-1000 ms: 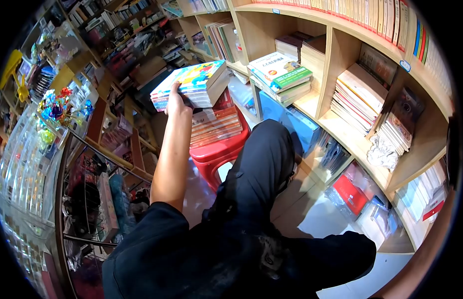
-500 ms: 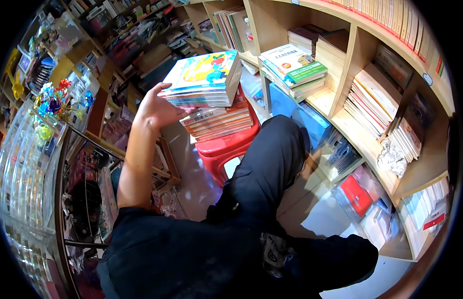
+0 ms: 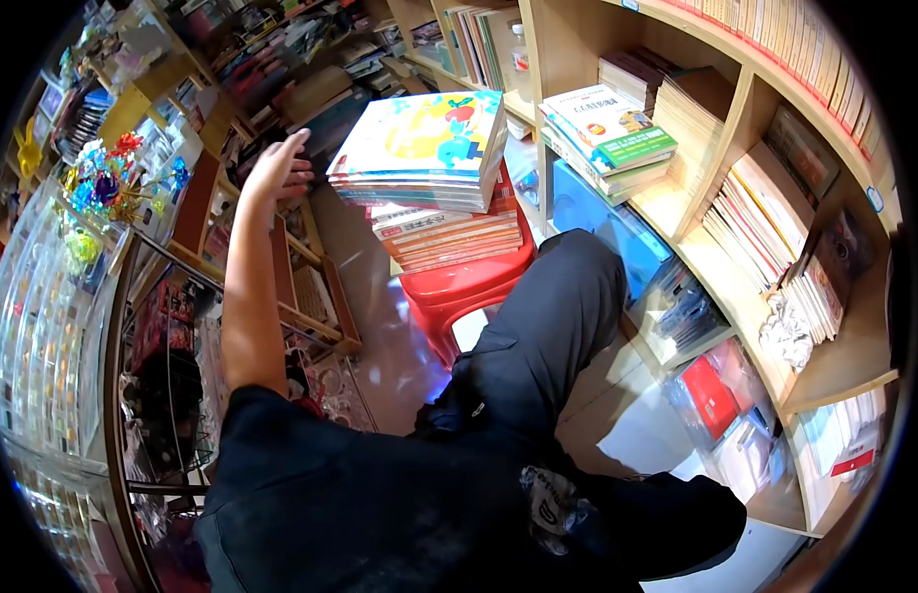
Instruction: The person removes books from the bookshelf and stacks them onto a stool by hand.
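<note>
My left hand (image 3: 278,170) is raised just left of a stack of books, apart from it, with its fingers partly spread and nothing in them. The upper books (image 3: 419,148) have a white, yellow and blue cover on top. They lie on a lower pile of books with red and pale spines (image 3: 454,242). Both piles rest on a red plastic stool (image 3: 469,287) in front of my bent knee. My right hand is out of view.
Wooden shelves (image 3: 716,178) on the right hold books, with a green-and-white book stack (image 3: 607,133) at a shelf's edge. A blue box (image 3: 607,227) sits below. At left are clear plastic drawers (image 3: 43,346), shiny flower ornaments (image 3: 118,188) and a metal rack.
My left hand has come off the left side of the upper books and moved left. The books stay piled on the stool. The view has shifted slightly.
</note>
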